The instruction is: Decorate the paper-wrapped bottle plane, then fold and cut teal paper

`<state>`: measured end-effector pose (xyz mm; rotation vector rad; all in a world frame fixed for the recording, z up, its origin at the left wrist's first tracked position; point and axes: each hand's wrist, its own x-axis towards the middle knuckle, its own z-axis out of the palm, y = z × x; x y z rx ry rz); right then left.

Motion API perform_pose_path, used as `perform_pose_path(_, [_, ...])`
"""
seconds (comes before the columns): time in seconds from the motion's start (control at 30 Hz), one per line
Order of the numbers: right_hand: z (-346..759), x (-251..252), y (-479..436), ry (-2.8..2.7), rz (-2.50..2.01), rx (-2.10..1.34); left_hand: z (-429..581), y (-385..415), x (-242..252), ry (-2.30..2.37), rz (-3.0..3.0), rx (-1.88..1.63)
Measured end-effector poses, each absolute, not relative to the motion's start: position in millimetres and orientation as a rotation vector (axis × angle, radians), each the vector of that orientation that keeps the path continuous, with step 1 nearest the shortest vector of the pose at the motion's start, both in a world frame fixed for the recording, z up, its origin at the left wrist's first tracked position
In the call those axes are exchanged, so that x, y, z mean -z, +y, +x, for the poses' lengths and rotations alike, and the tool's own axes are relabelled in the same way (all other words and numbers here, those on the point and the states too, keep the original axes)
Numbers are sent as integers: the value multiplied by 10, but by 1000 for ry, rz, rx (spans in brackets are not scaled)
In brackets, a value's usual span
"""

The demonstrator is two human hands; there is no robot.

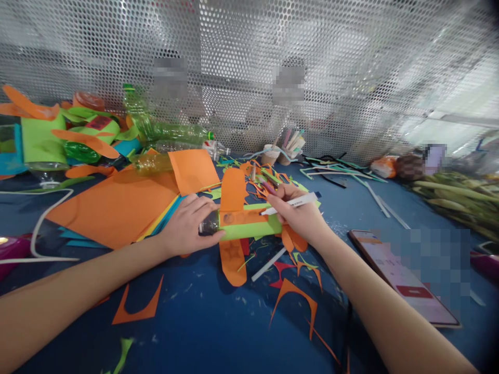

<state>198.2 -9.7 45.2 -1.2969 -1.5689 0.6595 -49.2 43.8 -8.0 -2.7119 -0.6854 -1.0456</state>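
Note:
A plastic bottle wrapped in green paper [251,230] lies on its side before me, with orange paper wings [233,189] sticking out across it. Fingers of my left hand [192,224] close round the bottle's dark, see-through end. In my right hand [298,215] is a white marker [300,200], its tip against the orange strip along the bottle's top. Orange paper pieces [294,239] show at the bottle's right end, partly under my right hand.
Stacked orange sheets [117,205] lie at left, beside several plastic bottles [179,132] and paper-covered bottle models [42,137]. Orange scraps [296,296] litter the blue table [202,332]. A phone [405,280] rests at right. Cups of pens [290,148] stand by the perforated metal screen [241,62].

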Motion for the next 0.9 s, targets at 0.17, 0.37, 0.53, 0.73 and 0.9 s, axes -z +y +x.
perform_pose_path(0.17, [1990, -445, -92, -1606, -1303, -697, -492, 439, 78, -679, -2720, 1045])
perform_pose_path(0.37, [1999, -435, -83, -1579, -1310, -617, -491, 445, 82, -695, -2723, 1052])
perform_pose_path(0.53, [1992, -446, -82, -1612, -1283, -641, -492, 449, 97, -683, -2711, 1059])
perform_pose_path(0.73, [1997, -441, -76, -1573, -1287, -601, -488, 445, 94, -683, -2706, 1073])
perform_pose_path(0.9, [1991, -451, -83, -1624, -1258, -634, -489, 446, 100, -684, -2703, 1067])
